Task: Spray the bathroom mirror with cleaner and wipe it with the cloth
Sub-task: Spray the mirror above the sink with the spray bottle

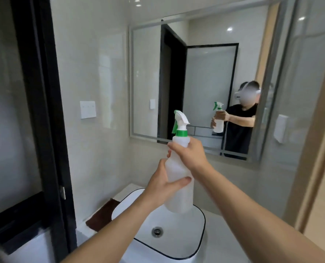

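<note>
Head view: both hands on the bottle (179, 168), held up over the sink (176, 242) and short of the mirror (195, 88).

- Left hand (164, 184) wraps the lower body of the bottle, thumb across the front. Looks like the support grip, carrying the weight.
- Right hand (189, 155) curls round the shoulder of the bottle, just under the green collar. Fingers are not on the trigger (175, 127), so my read is it's steadying or re-gripping, not spraying yet.
- Nozzle points up and left of the sink, roughly toward the mirror's lower left. Bottle is tilted a little, near upright; makes sense to keep the dip tube in liquid, though the fill level can't be read through the plastic.
- Cloth (102, 215): dark brown, folded, lying on the bench just left of the sink, partly hidden behind the left forearm. Parked within reach for the wipe; neither hand touches it.
- Mirror hangs above and behind the sink. No spray or streaks visible on the glass, so judging the task at its start.

Next needs the right hand moved up so a finger reaches the trigger. Risk: overspray onto the wall left of the sink if aim stays that far left.
</note>
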{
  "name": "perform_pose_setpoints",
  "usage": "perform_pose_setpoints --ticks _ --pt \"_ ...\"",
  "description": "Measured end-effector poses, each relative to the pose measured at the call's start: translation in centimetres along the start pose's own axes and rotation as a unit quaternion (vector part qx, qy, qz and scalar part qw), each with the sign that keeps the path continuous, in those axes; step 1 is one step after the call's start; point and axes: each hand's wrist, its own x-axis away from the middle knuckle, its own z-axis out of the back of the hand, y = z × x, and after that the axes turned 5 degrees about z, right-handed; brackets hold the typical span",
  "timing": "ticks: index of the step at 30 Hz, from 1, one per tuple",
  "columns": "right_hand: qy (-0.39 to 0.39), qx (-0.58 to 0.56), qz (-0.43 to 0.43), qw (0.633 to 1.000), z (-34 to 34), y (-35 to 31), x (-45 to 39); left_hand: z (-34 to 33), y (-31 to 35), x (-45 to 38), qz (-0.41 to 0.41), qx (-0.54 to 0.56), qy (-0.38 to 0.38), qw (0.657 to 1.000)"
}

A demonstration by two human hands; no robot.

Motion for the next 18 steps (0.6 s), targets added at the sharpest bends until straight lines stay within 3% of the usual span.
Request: perform_pose_setpoints --ticks 7,9,12,13,18 --pt "0.061 0.096 0.027 0.993 2.8 2.5 -4.8 2.7 1.4 -8.2 -0.021 -0.048 -0.240 0.969" --pt "0.065 0.095 0.035 0.993 2.9 2.6 -6.3 4.2 2.9 -11.2 -0.034 -0.074 -0.199 0.976" --pt "0.054 0.073 0.043 0.995 3.0 2.0 -7.8 5.5 5.8 -16.0 -0.089 -0.029 -0.001 0.996" --pt "0.051 0.060 0.041 0.996 2.9 1.9 -8.1 5.7 6.8 -17.5 -0.104 0.016 0.029 0.994" --pt "0.061 0.036 0.029 0.997 1.4 2.0 -8.7 5.1 10.6 -22.3 -0.095 0.151 -0.073 0.981"
